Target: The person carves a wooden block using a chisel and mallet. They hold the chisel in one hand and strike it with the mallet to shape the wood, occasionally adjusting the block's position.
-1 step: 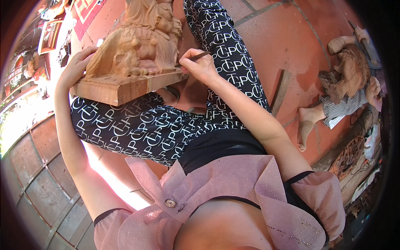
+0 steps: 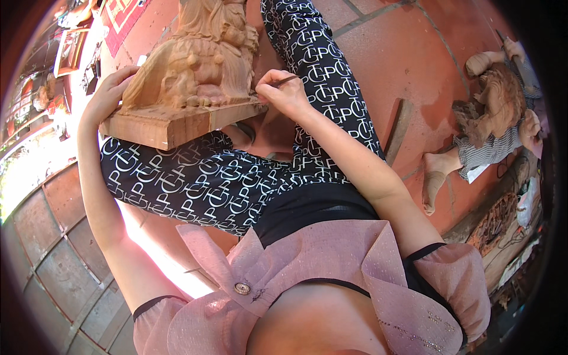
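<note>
A light-brown carved wooden statue (image 2: 198, 68) on a thick, flat wooden base (image 2: 168, 125) stands tilted over my left leg; its top is cut off by the picture's edge. My left hand (image 2: 111, 93) grips its left side, with the fingertips partly hidden behind the carving. On the other side, my right hand (image 2: 283, 93) pinches a thin dark stick-like tool (image 2: 287, 79). The closed fingers lie beside the statue's lower right edge, just above the base corner. The tool's working tip is hidden by my fingers, so I cannot tell its exact kind.
To the right, another person's hands hold a darker wood carving (image 2: 494, 103), with a bare foot (image 2: 435, 180) on the red tiles. A narrow wooden strip (image 2: 399, 131) lies on the floor between us. A red patterned mat (image 2: 123, 22) lies at the upper left.
My right hand has shifted very slightly at the statue's edge, with the tool still pinched. My left hand and the statue stay in place.
</note>
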The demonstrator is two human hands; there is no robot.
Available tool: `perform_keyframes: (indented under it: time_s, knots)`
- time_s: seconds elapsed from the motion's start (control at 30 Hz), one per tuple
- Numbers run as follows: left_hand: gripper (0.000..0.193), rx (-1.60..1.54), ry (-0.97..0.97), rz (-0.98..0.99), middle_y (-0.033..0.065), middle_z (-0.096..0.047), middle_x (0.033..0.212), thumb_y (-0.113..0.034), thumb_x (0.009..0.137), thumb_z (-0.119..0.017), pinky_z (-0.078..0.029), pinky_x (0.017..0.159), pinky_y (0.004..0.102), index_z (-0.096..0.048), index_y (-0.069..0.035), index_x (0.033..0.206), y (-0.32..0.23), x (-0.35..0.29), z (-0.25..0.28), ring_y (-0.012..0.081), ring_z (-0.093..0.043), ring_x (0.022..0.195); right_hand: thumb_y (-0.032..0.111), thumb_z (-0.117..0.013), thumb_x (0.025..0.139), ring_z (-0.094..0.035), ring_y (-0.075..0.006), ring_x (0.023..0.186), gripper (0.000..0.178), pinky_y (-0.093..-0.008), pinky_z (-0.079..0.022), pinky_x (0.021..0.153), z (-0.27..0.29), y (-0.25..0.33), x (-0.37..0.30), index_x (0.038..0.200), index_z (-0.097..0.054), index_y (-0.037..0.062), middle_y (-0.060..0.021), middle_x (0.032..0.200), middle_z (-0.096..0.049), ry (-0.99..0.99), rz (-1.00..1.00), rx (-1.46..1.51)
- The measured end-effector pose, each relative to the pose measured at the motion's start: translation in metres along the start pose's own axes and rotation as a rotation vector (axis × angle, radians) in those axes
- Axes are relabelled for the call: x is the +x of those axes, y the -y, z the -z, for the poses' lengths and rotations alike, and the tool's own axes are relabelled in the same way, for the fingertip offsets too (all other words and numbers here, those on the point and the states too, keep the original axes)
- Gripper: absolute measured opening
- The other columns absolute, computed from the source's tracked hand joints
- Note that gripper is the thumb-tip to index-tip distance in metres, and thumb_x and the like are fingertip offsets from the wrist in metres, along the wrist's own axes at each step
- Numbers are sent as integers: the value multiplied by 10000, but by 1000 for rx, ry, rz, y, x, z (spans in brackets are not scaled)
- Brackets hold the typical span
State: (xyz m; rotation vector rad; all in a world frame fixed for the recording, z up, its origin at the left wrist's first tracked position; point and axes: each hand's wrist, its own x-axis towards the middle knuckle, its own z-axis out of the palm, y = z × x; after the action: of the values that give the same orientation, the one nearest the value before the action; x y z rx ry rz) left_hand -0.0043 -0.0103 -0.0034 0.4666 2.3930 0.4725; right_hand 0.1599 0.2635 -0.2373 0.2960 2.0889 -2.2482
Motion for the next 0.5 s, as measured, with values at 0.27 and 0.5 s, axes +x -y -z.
perform_keyframes:
  time_s: [0.27,0.5]
  knots:
    - [320,-10,-8,15,32,-627,1003,-249,967,-486,-450,825,237,-599,-12,1150,3,0,0,95,-560,927,94,-659,693,-627,-149,662,97,-278,-504,597,-16,-33,3,777,-688,54,-65,701,-663,-125,-148,106]
    - [314,-13,1,15,23,-625,996,-248,971,-483,-451,804,230,-599,-13,1143,4,0,0,84,-555,915,130,-638,733,-633,-139,654,114,-286,-503,617,-24,-31,-8,779,-692,41,-64,683,-669,-112,-183,204]
